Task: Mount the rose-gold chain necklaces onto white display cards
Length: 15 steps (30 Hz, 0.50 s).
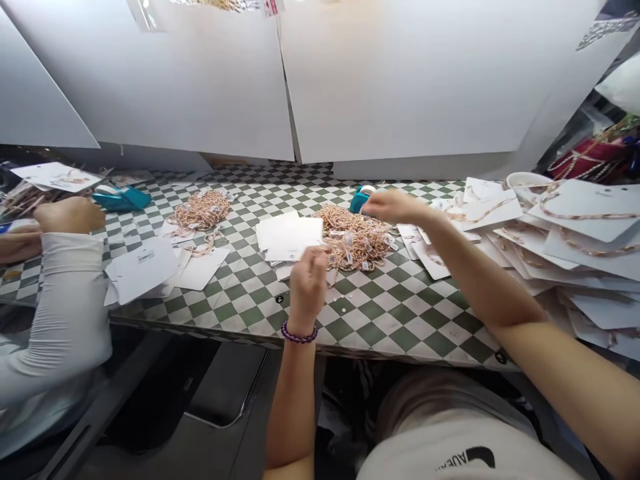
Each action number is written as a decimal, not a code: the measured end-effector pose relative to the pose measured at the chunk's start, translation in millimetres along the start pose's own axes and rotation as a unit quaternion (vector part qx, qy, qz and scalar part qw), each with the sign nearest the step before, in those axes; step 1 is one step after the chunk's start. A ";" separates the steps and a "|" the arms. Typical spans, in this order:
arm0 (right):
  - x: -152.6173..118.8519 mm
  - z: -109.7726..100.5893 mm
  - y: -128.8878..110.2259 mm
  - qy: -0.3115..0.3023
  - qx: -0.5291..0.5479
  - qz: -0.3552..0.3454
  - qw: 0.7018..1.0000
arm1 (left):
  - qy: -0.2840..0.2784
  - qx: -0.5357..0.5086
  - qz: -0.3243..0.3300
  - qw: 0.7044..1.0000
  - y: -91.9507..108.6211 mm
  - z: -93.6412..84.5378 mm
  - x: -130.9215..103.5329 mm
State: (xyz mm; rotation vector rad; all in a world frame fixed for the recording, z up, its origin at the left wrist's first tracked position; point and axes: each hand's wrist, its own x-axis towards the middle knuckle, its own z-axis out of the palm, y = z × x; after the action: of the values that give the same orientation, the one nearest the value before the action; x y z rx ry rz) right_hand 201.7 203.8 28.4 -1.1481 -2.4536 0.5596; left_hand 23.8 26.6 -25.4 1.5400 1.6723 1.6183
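My left hand (309,283), with a purple bead bracelet (299,335) on its wrist, is closed at the front edge of a stack of white cards (290,237). What its fingers hold, if anything, is too small to make out. Just to its right lies a heap of pink-gold beaded strands (357,237) with small tags. My right hand (395,207) reaches over the back of the heap, fingers pinched beside a teal tape dispenser (359,200). Blur hides whatever is between those fingertips.
White cards with beaded strands (590,253) are piled high at right, near a white round container (527,180). At left, a co-worker's hand (70,215) is by another teal dispenser (123,198), a smaller strand heap (203,210) and loose cards (143,270). White panels (400,87) stand behind.
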 end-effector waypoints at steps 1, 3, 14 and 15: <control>-1.3 19.8 -3.1 -0.003 -0.018 0.001 1.000 | -0.061 0.083 0.013 0.995 1.3 2.6 -1.6; -5.8 54.2 -9.7 0.007 -0.037 -0.003 0.999 | -0.173 0.244 0.051 0.953 1.2 8.6 -5.9; -7.4 89.4 -8.6 0.070 -0.074 -0.053 0.993 | -0.298 0.412 0.073 0.858 -0.8 13.9 -9.6; -7.1 90.3 -8.0 0.072 -0.075 -0.054 0.993 | -0.299 0.413 0.072 0.857 -0.6 14.1 -9.4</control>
State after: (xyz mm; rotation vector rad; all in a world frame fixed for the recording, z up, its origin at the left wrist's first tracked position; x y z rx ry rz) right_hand 156.9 176.0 -45.7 -1.0627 -2.4472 0.2545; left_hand 38.5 25.6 -33.8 2.2738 1.9663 0.2898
